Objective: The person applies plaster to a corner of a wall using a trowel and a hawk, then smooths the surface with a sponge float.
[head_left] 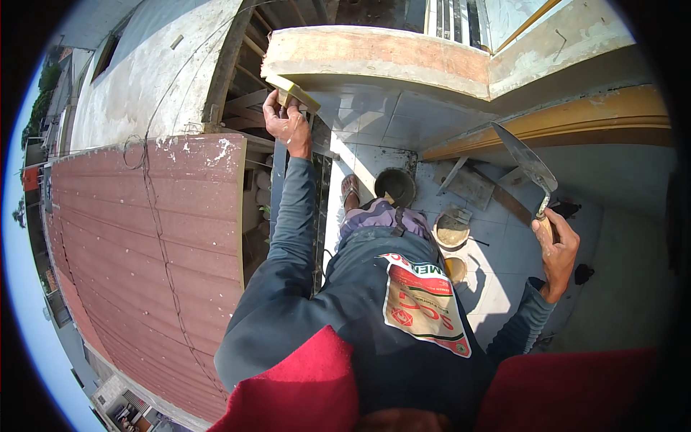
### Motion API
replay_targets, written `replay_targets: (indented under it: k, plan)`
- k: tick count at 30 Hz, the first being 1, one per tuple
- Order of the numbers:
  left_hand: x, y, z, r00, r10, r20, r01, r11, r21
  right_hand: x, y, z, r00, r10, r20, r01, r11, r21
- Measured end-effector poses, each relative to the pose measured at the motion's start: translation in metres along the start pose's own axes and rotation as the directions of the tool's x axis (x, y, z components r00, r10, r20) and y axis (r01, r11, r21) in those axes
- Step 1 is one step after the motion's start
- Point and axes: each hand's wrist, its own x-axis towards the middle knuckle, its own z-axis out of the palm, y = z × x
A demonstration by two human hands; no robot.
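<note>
My left hand (289,128) is closed round the grip of a yellow-edged hand float (301,93). The float is up at the left end of a rough, plaster-smeared ledge (374,52), close against its lower corner; whether it touches I cannot tell. On the right, my right hand (560,250) wraps round the wooden handle of a pointed trowel (531,160). The trowel's metal blade points up and to the left, apart from the wall and in front of a wooden beam (604,115).
Below stand a black bucket (396,189), a white bucket of grey mix (452,232) and a yellow container (455,270) on the tiled floor (497,241). Boards (471,189) lie farther right. A red-brown corrugated roof (151,216) with cables spreads along my left, beyond an open edge.
</note>
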Motion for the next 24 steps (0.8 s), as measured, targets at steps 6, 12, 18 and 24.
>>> replay_targets:
  k: [6,12,18,24]
  plan:
    - [-0.064,0.002,0.055,0.980,0.064,0.186,-0.085,0.991,0.105,-0.009,0.007,0.012,0.997,0.061,0.042,-0.064,0.995,0.076]
    - [-0.088,0.005,0.040,0.964,-0.021,0.264,0.052,0.993,-0.109,-0.002,-0.005,0.021,0.994,0.094,0.051,-0.099,0.989,0.109]
    - [-0.011,0.007,0.004,0.999,0.007,-0.034,-0.006,0.999,0.032,-0.002,-0.004,0.032,0.994,0.086,0.071,-0.095,0.986,0.136]
    - [-0.055,0.003,0.044,0.966,0.186,0.178,-0.217,0.961,0.173,0.006,-0.013,0.053,0.988,0.075,0.138,-0.099,0.979,0.177]
